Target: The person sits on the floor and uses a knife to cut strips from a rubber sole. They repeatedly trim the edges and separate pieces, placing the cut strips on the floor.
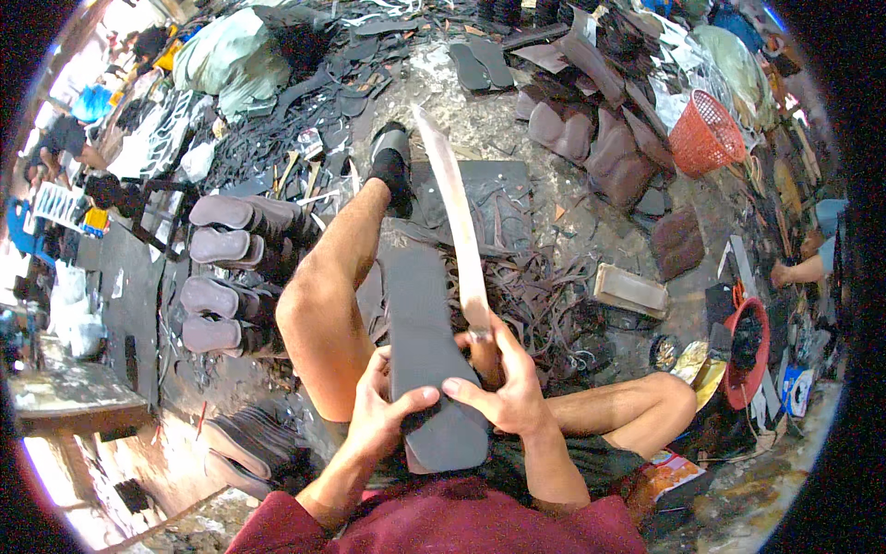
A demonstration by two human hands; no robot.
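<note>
2 hands clamp our long dark-grey rubber sole strip; right also grips the long steel knife, so we slice away from the fingers.

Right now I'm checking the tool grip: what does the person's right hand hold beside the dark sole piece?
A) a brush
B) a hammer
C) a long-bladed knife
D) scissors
C: the right hand grips the handle of a long-bladed knife whose blade points away, alongside the dark sole piece.

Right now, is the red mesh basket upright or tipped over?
Tipped over: the red mesh basket lies on its side among dark rubber pieces, its open mouth facing sideways.
</note>
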